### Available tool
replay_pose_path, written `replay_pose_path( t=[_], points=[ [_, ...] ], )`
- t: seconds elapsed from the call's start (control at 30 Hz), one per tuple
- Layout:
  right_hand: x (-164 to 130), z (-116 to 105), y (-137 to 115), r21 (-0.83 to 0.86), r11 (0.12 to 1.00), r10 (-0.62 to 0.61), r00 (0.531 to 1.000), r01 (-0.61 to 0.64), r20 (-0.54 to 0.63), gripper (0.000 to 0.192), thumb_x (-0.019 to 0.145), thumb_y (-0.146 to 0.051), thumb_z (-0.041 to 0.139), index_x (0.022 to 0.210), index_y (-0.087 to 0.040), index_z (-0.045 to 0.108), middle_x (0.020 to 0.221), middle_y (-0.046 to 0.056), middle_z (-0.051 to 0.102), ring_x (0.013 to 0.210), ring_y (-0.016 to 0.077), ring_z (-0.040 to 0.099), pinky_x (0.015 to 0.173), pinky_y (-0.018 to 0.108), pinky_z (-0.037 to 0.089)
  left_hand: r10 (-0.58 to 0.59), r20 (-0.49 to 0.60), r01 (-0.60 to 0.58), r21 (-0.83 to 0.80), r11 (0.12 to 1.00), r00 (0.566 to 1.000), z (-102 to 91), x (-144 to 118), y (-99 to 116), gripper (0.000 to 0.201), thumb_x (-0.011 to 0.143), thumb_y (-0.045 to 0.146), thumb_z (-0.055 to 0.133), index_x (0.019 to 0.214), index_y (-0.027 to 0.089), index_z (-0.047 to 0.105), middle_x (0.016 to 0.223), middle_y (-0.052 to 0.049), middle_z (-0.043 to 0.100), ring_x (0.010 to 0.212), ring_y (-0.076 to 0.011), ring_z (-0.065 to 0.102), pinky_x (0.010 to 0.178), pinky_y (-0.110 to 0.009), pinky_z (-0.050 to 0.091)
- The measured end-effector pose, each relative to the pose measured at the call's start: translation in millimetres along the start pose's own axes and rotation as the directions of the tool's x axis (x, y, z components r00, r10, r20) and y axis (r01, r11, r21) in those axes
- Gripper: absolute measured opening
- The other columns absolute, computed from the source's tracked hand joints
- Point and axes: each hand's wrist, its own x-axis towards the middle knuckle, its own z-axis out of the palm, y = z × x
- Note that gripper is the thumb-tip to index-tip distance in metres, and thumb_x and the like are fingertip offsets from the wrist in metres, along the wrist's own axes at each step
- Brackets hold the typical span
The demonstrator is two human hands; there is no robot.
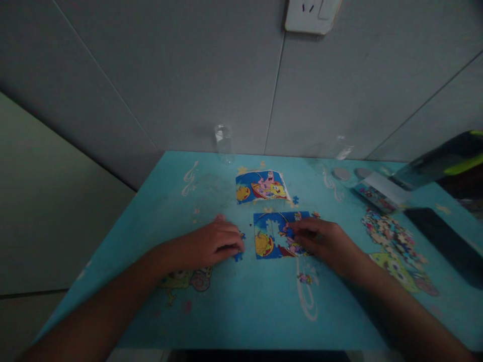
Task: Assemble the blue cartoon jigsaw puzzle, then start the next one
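Flat rectangular puzzle (277, 235) on glossy turquoise table (245, 301), centre | my right hand (320, 241) at its 3 o'clock, fingertips pinching a small blue piece (290, 232) | my left hand (213, 244) at 9 o'clock, curled palm-down over loose pieces (238, 256)

- I'm in a home, at a child's cartoon-printed table (245, 311).
- My puzzle (273, 241) lies here; a wall socket (311, 15) sits above.
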Motion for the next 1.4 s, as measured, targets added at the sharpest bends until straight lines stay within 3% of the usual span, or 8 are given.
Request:
replay_pose_path(
  t=[0.77, 0.93, 1.13, 1.4],
  points=[
    [1.4, 2.4, 2.5, -0.16, 0.984, -0.082, 0.997, 0.081, -0.003, 0.022, 0.096, -0.019, 0.061, 0.112, -0.025, 0.074, 0.104, 0.004, 0.075, 0.088, 0.0178, 0.07, 0.085, 0.034, 0.056, -0.017, 0.023, 0.017, 0.02, 1.0, 1.0, -0.2, -0.3, 0.5, 0.016, 0.105, 0.027, 0.051, 0.107, 0.024, 0.067, 0.102, -0.001, 0.069, 0.098, -0.0164, 0.061, 0.108, -0.037, 0.029],
    [5.9, 12.5, -1.5, -0.183, 0.97, -0.171, 0.984, 0.161, -0.042, 0.02, 0.096, -0.02, 0.062, 0.113, -0.023, 0.074, 0.104, 0.005, 0.073, 0.097, 0.0201, 0.068, 0.091, 0.036, 0.054, 0.036, -0.077, -0.027, 0.111, 0.993, 0.996, 5.1, 1.3, -0.9, 0.019, 0.106, 0.027, 0.048, 0.109, 0.021, 0.066, 0.099, -0.003, 0.069, 0.092, -0.0164, 0.061, 0.098, -0.035, 0.038],
    [13.2, 33.5, -2.4, -0.188, 0.966, -0.199, 0.975, 0.178, -0.096, 0.022, 0.095, -0.019, 0.064, 0.113, -0.023, 0.076, 0.1, 0.006, 0.07, 0.09, 0.02, 0.065, 0.083, 0.036, 0.055, 0.114, -0.275, -0.01, 0.356, 0.934, 0.955, 18.9, 21.7, 11.4, 0.021, 0.104, 0.025, 0.049, 0.11, 0.017, 0.067, 0.099, -0.007, 0.067, 0.095, -0.0204, 0.059, 0.089, -0.038, 0.044],
    [12.9, 28.3, -6.0, -0.202, 0.964, -0.192, 0.978, 0.173, -0.078, 0.023, 0.095, -0.021, 0.064, 0.116, -0.022, 0.075, 0.098, 0.007, 0.07, 0.092, 0.0216, 0.065, 0.085, 0.038, 0.055, 0.168, -0.241, -0.048, 0.436, 0.899, 0.956, 35.8, 44.7, 26.0, 0.027, 0.103, 0.027, 0.052, 0.124, 0.016, 0.065, 0.121, -0.011, 0.066, 0.112, -0.0251, 0.058, 0.098, -0.044, 0.047]
  ],
)
